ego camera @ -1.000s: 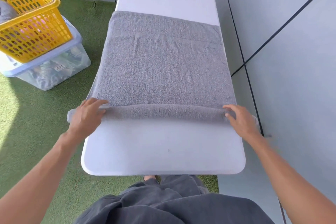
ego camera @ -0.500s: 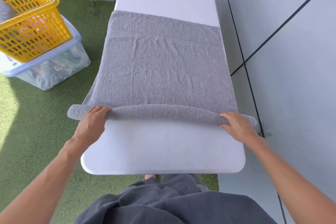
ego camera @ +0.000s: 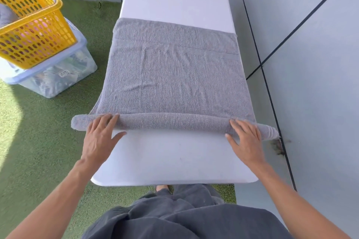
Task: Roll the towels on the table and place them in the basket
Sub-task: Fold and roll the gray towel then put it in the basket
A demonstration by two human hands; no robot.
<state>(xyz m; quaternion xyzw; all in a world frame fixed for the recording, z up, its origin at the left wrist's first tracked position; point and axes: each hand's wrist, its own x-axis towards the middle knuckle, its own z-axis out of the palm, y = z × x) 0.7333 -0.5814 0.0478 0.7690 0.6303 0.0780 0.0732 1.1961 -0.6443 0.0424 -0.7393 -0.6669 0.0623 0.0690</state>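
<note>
I see the grey towel (ego camera: pixel 172 75) flat on the white surface (ego camera: pixel 174 159), near edge rolled. Left hand (ego camera: pixel 99 137) and right hand (ego camera: pixel 245 139) press the roll, fingers straight, slightly spread. Yellow basket (ego camera: pixel 29 25) sits far left.

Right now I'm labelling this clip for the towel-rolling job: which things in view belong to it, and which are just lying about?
Part of the job:
grey towel, partly rolled
left hand and right hand, pressing on the roll
white table
yellow basket

Just lying about:
clear storage box under the basket
green turf
</note>
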